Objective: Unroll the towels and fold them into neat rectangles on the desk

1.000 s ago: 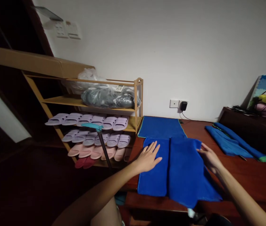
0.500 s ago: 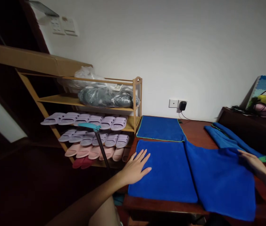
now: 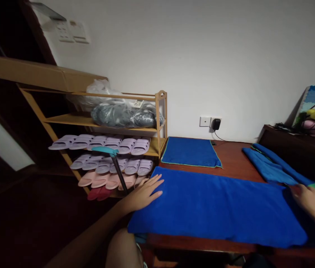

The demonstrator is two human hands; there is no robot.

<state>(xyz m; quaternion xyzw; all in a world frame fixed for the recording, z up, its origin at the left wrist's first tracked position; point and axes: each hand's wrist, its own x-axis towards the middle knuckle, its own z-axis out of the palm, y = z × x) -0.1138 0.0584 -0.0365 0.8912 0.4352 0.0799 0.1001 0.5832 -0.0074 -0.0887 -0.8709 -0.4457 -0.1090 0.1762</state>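
A bright blue towel [image 3: 213, 204] is stretched across the near part of the wooden table, its left corner hanging a little past the table's edge. Flat on that left end lies my left hand [image 3: 143, 193], fingers extended. My right hand [image 3: 309, 201] has its fingers curled round the towel's far right corner, where the cloth is dark and partly hidden. Behind, a second blue cloth [image 3: 191, 152] with green edging lies flat by the wall. More blue cloths [image 3: 274, 165] are heaped near my right hand.
A wooden shoe rack [image 3: 161, 111] with rows of lilac slippers [image 3: 113, 141] stands at the left. A black pole with a teal top [image 3: 105, 150] leans before it. A plug [image 3: 216, 124] with a cable sits in the wall, and a dark ledge [image 3: 271, 139] borders the right.
My right hand has drawn the towel's right part out to the right, and the fold in the middle has opened out. My left hand and the left end have shifted left.
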